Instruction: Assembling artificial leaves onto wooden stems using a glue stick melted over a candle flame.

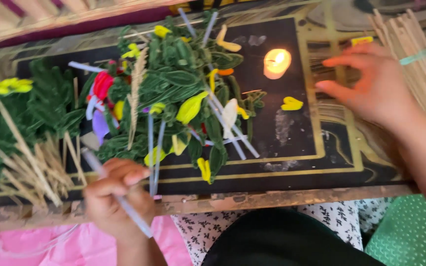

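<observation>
My left hand [114, 194] is closed around a thin pale blue stick [133, 217] at the near left edge of a black low table [292, 167]. Just beyond it lies a heap of green fabric leaves [178, 79] mixed with yellow petals [191, 107], red and purple pieces and more pale sticks. My right hand [371, 86] hovers over the table's right side with fingers spread, holding nothing, close to a bundle of thin wooden sticks [420, 64]. A loose yellow petal [292, 103] lies between the heap and that hand.
A small lit candle [277, 61] burns on the table behind the loose petal. More green leaves and straw-coloured sticks [30, 167] pile up at the left. Pink cloth [50, 246] lies below the table edge; patterned fabric covers my lap.
</observation>
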